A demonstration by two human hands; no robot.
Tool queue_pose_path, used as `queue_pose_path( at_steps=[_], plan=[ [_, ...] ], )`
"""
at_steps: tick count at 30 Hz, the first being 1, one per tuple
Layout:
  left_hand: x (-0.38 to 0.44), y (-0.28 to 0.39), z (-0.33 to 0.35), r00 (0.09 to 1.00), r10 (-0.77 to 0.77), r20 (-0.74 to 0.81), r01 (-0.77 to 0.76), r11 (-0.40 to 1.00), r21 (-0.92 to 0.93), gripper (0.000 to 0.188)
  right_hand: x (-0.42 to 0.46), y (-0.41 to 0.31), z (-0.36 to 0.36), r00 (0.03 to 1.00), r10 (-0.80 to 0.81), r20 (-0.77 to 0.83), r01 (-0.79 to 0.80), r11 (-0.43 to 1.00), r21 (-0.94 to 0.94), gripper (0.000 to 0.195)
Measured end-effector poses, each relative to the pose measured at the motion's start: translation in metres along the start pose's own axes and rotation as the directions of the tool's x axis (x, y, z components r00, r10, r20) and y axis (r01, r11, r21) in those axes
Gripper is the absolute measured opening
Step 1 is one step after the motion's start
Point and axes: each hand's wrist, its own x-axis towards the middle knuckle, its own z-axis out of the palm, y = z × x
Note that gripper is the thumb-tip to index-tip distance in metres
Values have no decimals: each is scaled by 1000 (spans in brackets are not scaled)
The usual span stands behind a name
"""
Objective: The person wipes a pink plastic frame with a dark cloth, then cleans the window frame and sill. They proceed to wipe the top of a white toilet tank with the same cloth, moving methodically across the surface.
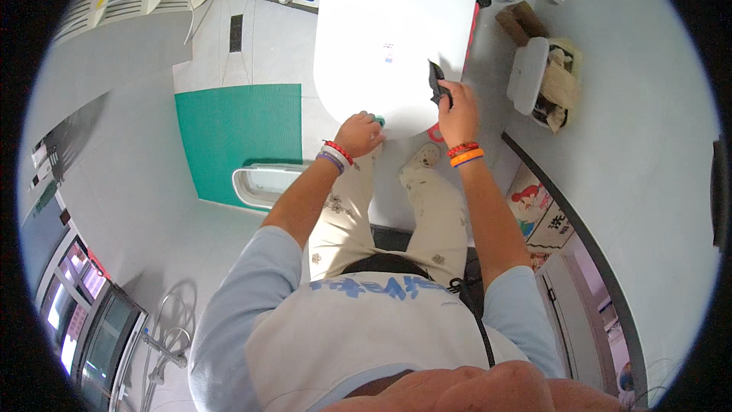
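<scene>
Before me is a toilet with its white lid (377, 28) down. My left hand (358, 134) is at the lid's front edge, fingers curled over a small green piece (378, 120) that looks like a lid handle. Most of that piece is hidden by the fingers. In my right hand (459, 111) is a crumpled black item (437, 83), perhaps thin cloth or plastic, held above the right part of the lid. Below that hand, a bit of red (436, 133) shows from under the lid's edge.
A green mat (240, 126) lies at left, with a long white basin (243, 187) on its near edge. To the right stand an open-lidded bin (529, 77) holding waste and a brown cardboard box (520, 22). A dark door-frame edge (563, 197) runs along the right.
</scene>
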Motion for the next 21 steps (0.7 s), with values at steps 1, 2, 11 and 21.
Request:
queue_pose_path(
  at_steps=[1,2,11,21],
  plan=[
    [7,-6,8,999,-17,45,16,1000,19,31,5,11,16,995,-101,13,102,992,-78,27],
    [12,-13,15,995,-35,89,32,999,39,34,9,21,31,979,-200,34,203,967,-155,28],
    [61,-25,5,990,-136,-42,138,989,59,47,31,103,100,896,-419,147,443,862,-248,45],
    [72,-31,32,832,-75,-550,114,993,38,32,102,99,119,815,-578,-46,538,782,-314,31]
  ],
)
